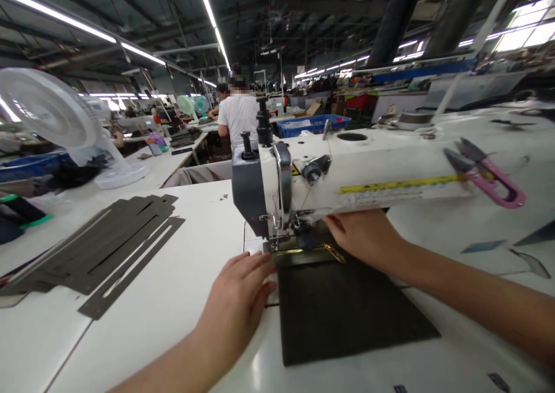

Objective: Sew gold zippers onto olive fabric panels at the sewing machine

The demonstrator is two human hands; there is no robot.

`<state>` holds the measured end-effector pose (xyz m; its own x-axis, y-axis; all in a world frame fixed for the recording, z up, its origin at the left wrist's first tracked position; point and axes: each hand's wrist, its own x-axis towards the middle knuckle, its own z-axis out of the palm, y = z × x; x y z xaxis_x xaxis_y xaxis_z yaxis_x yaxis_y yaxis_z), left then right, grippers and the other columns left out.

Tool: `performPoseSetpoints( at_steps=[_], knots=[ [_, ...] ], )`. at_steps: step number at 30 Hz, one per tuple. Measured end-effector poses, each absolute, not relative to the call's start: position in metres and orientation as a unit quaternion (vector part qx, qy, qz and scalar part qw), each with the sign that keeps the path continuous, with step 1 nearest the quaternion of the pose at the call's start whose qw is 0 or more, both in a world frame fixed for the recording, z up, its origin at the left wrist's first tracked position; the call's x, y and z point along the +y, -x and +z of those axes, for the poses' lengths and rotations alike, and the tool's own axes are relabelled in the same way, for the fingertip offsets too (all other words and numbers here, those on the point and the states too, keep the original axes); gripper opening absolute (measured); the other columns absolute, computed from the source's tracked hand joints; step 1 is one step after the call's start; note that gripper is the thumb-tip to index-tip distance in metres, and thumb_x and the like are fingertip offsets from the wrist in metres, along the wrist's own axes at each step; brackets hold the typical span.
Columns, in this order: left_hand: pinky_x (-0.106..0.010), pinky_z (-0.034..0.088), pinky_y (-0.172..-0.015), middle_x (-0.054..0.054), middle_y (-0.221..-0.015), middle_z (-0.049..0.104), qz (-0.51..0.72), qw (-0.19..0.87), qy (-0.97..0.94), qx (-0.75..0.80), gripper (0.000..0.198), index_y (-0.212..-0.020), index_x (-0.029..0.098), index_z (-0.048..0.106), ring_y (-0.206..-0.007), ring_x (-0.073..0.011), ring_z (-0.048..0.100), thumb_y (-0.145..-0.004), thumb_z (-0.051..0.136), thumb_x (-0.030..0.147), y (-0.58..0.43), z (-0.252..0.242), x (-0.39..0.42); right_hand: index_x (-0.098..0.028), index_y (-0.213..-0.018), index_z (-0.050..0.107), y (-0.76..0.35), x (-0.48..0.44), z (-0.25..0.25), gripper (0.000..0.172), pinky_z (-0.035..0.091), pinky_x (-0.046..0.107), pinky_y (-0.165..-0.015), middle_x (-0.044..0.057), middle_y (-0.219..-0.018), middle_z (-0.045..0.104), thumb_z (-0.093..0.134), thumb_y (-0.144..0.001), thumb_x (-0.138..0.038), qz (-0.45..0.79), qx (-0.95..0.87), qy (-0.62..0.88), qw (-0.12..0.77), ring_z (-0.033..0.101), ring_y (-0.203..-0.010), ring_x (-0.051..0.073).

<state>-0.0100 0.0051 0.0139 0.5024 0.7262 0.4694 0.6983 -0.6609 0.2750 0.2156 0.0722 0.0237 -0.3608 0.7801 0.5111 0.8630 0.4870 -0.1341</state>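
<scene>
Two bare hands work at the front of a white sewing machine [368, 170], on either side of its needle [277, 231]. The left hand [234, 303] lies on the white table [143, 338], its fingers [255, 266] slightly spread and flat, with the tips at the near end of a gold zipper [310, 252]. They press down without gripping anything. The right hand [364, 237] reaches in under the machine's arm, its fingers [342, 225] straight and close together, resting over the zipper with no visible pinch. A dark cloth panel [347, 318] lies flat on the table between the hands and towards the person, with the zipper along its far edge and that edge under the needle. Pink thread snips [489, 176] sit just beside the far end of the machine's arm. A stack of dark slotted strips [99, 248] lies to the left on the table. Farther off are a white fan [47, 110], a co-worker in a white shirt [237, 118] seen from behind, a blue crate [312, 126] and two dark thread cones [392, 23] above the machine
</scene>
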Motion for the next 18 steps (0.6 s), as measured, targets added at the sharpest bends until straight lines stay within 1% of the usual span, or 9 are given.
performPoseSetpoints(
  at_steps=[1, 2, 3, 4, 6, 8, 11, 15, 18],
  knots=[
    [-0.047, 0.046, -0.090, -0.010, -0.104, 0.065, 0.263, -0.004, -0.870, 0.417, 0.022, -0.100, 0.018, 0.061, -0.098, -0.0236, 0.061, -0.085, 0.046, 0.015, 0.014, 0.013, 0.011, -0.014, -0.075, 0.060, -0.209, 0.064, 0.022, 0.014, 0.048, 0.034, -0.070, 0.005, -0.077, 0.061, 0.050, -0.084, -0.017, -0.085, -0.835, 0.478, 0.258, 0.058, -0.074, 0.019],
    [-0.050, 0.043, -0.093, -0.010, -0.102, 0.066, 0.247, -0.026, -0.874, 0.418, 0.021, -0.098, 0.017, 0.062, -0.097, -0.0238, 0.061, -0.084, 0.047, 0.014, 0.017, 0.010, 0.016, -0.014, -0.072, 0.060, -0.202, 0.054, 0.018, 0.015, 0.048, 0.034, -0.071, 0.006, -0.075, 0.062, 0.050, -0.083, -0.015, -0.084, -0.851, 0.452, 0.255, 0.058, -0.075, 0.020],
    [-0.050, 0.041, -0.095, -0.009, -0.099, 0.067, 0.241, -0.044, -0.877, 0.414, 0.019, -0.094, 0.016, 0.063, -0.096, -0.0236, 0.062, -0.084, 0.046, 0.013, 0.017, 0.006, 0.021, -0.013, -0.073, 0.061, -0.193, 0.046, 0.013, 0.015, 0.048, 0.035, -0.073, 0.007, -0.077, 0.063, 0.050, -0.082, -0.013, -0.080, -0.866, 0.422, 0.256, 0.058, -0.078, 0.021],
    [-0.050, 0.041, -0.096, -0.009, -0.097, 0.067, 0.240, -0.056, -0.879, 0.409, 0.020, -0.090, 0.016, 0.063, -0.095, -0.0229, 0.062, -0.084, 0.045, 0.011, 0.016, 0.002, 0.025, -0.012, -0.080, 0.062, -0.185, 0.040, 0.008, 0.012, 0.048, 0.035, -0.077, 0.009, -0.085, 0.064, 0.050, -0.081, -0.011, -0.071, -0.876, 0.400, 0.261, 0.058, -0.083, 0.022],
    [-0.047, 0.043, -0.095, -0.009, -0.095, 0.068, 0.250, -0.071, -0.880, 0.398, 0.022, -0.084, 0.015, 0.063, -0.093, -0.0218, 0.063, -0.085, 0.042, 0.008, 0.012, -0.005, 0.029, -0.007, -0.095, 0.061, -0.171, 0.034, -0.003, 0.019, 0.046, 0.036, -0.082, 0.013, -0.099, 0.063, 0.050, -0.079, -0.008, -0.051, -0.887, 0.376, 0.263, 0.057, -0.094, 0.024],
    [-0.043, 0.047, -0.091, -0.010, -0.094, 0.068, 0.265, -0.072, -0.879, 0.389, 0.023, -0.084, 0.014, 0.063, -0.093, -0.0212, 0.063, -0.085, 0.041, 0.008, 0.008, -0.008, 0.030, -0.005, -0.101, 0.059, -0.165, 0.036, -0.009, 0.024, 0.046, 0.038, -0.083, 0.015, -0.105, 0.062, 0.048, -0.079, -0.008, -0.038, -0.894, 0.371, 0.249, 0.056, -0.098, 0.025],
    [-0.038, 0.050, -0.086, -0.009, -0.088, 0.069, 0.276, -0.061, -0.877, 0.389, 0.023, -0.082, 0.014, 0.063, -0.088, -0.0199, 0.065, -0.087, 0.040, 0.009, 0.003, -0.008, 0.030, -0.006, -0.103, 0.059, -0.167, 0.042, -0.012, 0.025, 0.046, 0.040, -0.084, 0.015, -0.106, 0.062, 0.046, -0.082, -0.010, -0.024, -0.896, 0.373, 0.237, 0.057, -0.097, 0.026],
    [-0.037, 0.049, -0.088, -0.009, -0.090, 0.068, 0.275, -0.042, -0.870, 0.408, 0.022, -0.079, 0.015, 0.061, -0.089, -0.0198, 0.064, -0.087, 0.041, 0.009, 0.000, -0.007, 0.029, -0.007, -0.103, 0.060, -0.171, 0.045, -0.012, 0.026, 0.043, 0.039, -0.089, 0.014, -0.107, 0.061, 0.042, -0.083, -0.010, -0.013, -0.894, 0.368, 0.257, 0.056, -0.099, 0.024],
    [-0.038, 0.048, -0.088, -0.008, -0.090, 0.067, 0.286, -0.030, -0.863, 0.416, 0.020, -0.077, 0.015, 0.059, -0.088, -0.0194, 0.063, -0.086, 0.042, 0.008, 0.000, -0.009, 0.029, -0.008, -0.102, 0.060, -0.169, 0.045, -0.012, 0.026, 0.043, 0.038, -0.089, 0.012, -0.103, 0.063, 0.043, -0.082, -0.009, -0.015, -0.888, 0.371, 0.269, 0.056, -0.097, 0.023]
  ],
)
